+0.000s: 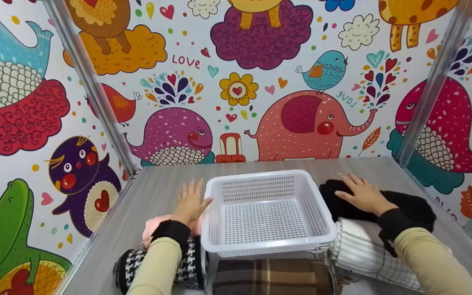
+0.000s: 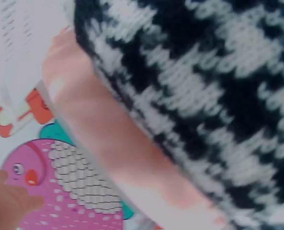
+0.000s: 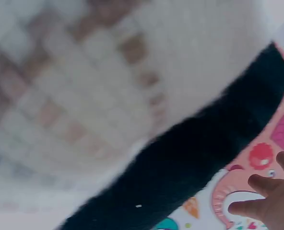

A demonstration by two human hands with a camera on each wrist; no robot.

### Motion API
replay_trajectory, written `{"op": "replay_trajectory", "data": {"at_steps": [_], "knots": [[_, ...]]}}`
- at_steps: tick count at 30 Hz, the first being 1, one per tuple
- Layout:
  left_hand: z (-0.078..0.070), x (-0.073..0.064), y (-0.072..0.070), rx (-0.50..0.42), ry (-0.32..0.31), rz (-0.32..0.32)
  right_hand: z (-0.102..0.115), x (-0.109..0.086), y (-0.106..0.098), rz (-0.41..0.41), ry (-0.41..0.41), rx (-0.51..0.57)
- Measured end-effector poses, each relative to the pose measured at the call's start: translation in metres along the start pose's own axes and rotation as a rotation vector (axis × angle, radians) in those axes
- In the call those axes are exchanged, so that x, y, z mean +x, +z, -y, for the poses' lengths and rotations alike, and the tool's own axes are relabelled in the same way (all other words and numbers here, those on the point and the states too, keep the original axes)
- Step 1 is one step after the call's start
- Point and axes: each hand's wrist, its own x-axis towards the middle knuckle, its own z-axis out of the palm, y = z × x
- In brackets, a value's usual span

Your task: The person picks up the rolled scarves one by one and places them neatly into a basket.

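Observation:
A white plastic basket with a perforated floor and walls stands in the middle of the table; nothing lies in it. My left hand, fingers spread and straight, is at its left side, above a pink cloth. A black-and-white houndstooth knit roll lies nearer to me, partly under the left forearm. On the right, my right hand is spread flat over a black fuzzy cloth. A white checked cloth roll lies in front of that, and a brown plaid roll lies before the basket.
The grey wood-grain table is bounded by walls printed with cartoon animals. Metal corner posts stand at the back left and back right. The cloths lie close around the basket on its left, right and near sides.

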Motion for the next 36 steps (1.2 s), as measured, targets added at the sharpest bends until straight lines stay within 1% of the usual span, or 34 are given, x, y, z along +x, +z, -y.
{"op": "replay_trajectory", "data": {"at_steps": [1, 3, 5, 7, 9, 11, 14, 15, 16, 17, 18, 20, 21, 22, 23, 24, 25, 26, 27, 28, 29, 30, 31, 32, 33, 34, 36], "knots": [[-0.005, -0.001, -0.002, -0.006, 0.03, -0.027, 0.003, 0.0, -0.001, -0.017, -0.013, 0.018], [-0.018, -0.007, -0.006, -0.028, 0.111, -0.091, 0.013, -0.002, -0.004, -0.051, -0.042, 0.056], [-0.035, -0.018, -0.011, -0.044, 0.205, -0.145, 0.027, -0.005, -0.006, -0.109, -0.102, 0.087], [-0.056, -0.036, -0.015, -0.054, 0.296, -0.159, 0.044, -0.01, -0.007, -0.177, -0.189, 0.101], [-0.075, -0.056, -0.018, -0.042, 0.397, -0.164, 0.062, -0.018, -0.006, -0.238, -0.283, 0.097], [-0.091, -0.076, -0.018, -0.02, 0.5, -0.197, 0.08, -0.03, -0.004, -0.289, -0.383, 0.094], [-0.105, -0.101, -0.013, 0.001, 0.656, -0.263, 0.105, -0.05, 0.003, -0.33, -0.509, 0.078], [-0.107, -0.109, -0.01, -0.001, 0.702, -0.266, 0.111, -0.058, 0.007, -0.341, -0.547, 0.069], [-0.108, -0.115, -0.006, -0.003, 0.749, -0.264, 0.117, -0.065, 0.012, -0.356, -0.6, 0.06], [-0.108, -0.121, -0.002, -0.015, 0.798, -0.246, 0.122, -0.072, 0.018, -0.37, -0.655, 0.042], [-0.107, -0.126, 0.003, -0.025, 0.846, -0.214, 0.126, -0.077, 0.024, -0.387, -0.739, 0.04], [-0.101, -0.134, 0.015, -0.027, 0.935, -0.148, 0.131, -0.085, 0.038, -0.418, -0.941, 0.023], [-0.096, -0.137, 0.021, -0.029, 0.964, -0.103, 0.132, -0.087, 0.046, -0.418, -1.034, 0.007], [-0.091, -0.139, 0.027, -0.016, 0.988, -0.076, 0.132, -0.089, 0.053, -0.403, -1.117, -0.013], [-0.085, -0.14, 0.033, -0.01, 0.992, -0.037, 0.131, -0.09, 0.06, -0.361, -1.17, -0.026], [-0.079, -0.142, 0.039, 0.007, 0.983, -0.005, 0.129, -0.092, 0.066, -0.303, -1.194, -0.036], [-0.074, -0.143, 0.044, 0.032, 0.959, 0.026, 0.126, -0.093, 0.072, -0.239, -1.178, -0.059], [-0.069, -0.143, 0.047, 0.05, 0.915, 0.076, 0.123, -0.096, 0.077, -0.154, -1.127, -0.071], [-0.065, -0.144, 0.05, 0.074, 0.872, 0.108, 0.119, -0.098, 0.081, -0.083, -1.065, -0.086], [-0.061, -0.144, 0.054, 0.111, 0.843, 0.107, 0.114, -0.099, 0.085, -0.006, -0.999, -0.096], [-0.057, -0.144, 0.057, 0.141, 0.817, 0.108, 0.11, -0.1, 0.089, 0.051, -0.941, -0.105], [-0.054, -0.144, 0.06, 0.184, 0.8, 0.082, 0.106, -0.101, 0.092, 0.099, -0.888, -0.111], [-0.051, -0.143, 0.063, 0.222, 0.78, 0.065, 0.103, -0.1, 0.096, 0.134, -0.85, -0.11], [-0.049, -0.142, 0.065, 0.239, 0.76, 0.061, 0.1, -0.1, 0.099, 0.156, -0.823, -0.107], [-0.046, -0.141, 0.068, 0.244, 0.752, 0.05, 0.097, -0.099, 0.102, 0.158, -0.815, -0.107], [-0.044, -0.139, 0.07, 0.235, 0.745, 0.055, 0.094, -0.098, 0.105, 0.168, -0.8, -0.096], [-0.04, -0.136, 0.073, 0.175, 0.706, 0.124, 0.09, -0.097, 0.112, 0.163, -0.788, -0.068]]}}
